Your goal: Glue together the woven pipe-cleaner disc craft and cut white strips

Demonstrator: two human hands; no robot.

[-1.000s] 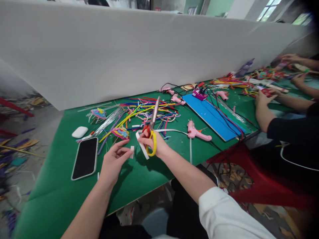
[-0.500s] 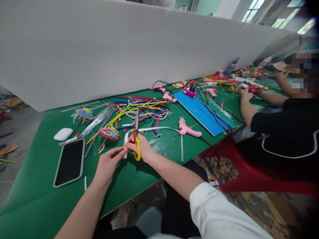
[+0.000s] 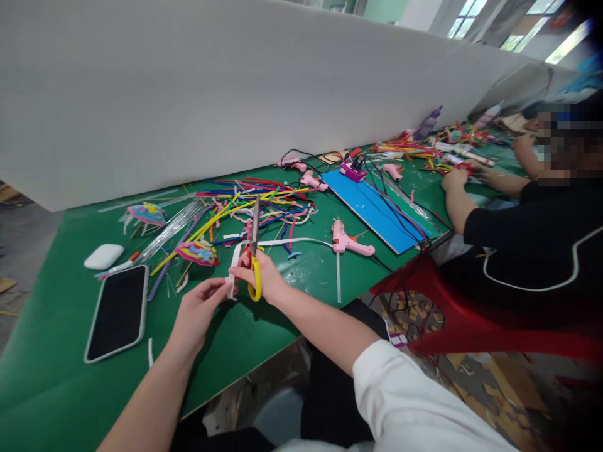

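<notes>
My left hand (image 3: pixel 198 312) pinches the lower end of a white paper-like strip (image 3: pixel 301 241) between thumb and fingers. Held in my right hand (image 3: pixel 272 280) is a pair of scissors (image 3: pixel 255 279) with yellow handles, its blades pointing up and away from me. The thumb of that hand also presses by the strip, close to my left fingertips. The strip curves up behind the scissors and trails right across the table toward a pink glue gun (image 3: pixel 348 241). Part of it is hidden behind my right fingers.
Colourful pipe cleaners (image 3: pixel 254 204) lie behind my hands, beside two small fuzzy craft pieces (image 3: pixel 200 253). A phone (image 3: pixel 117 314) and a white case (image 3: pixel 104 256) are at left. A blue board (image 3: pixel 372 207) with cables lies right. Another person (image 3: pixel 522 220) works there.
The view has shifted slightly, so everything sits a little further left. My left hand has slid slightly apart from the right along the strip; both still hold the same things.
</notes>
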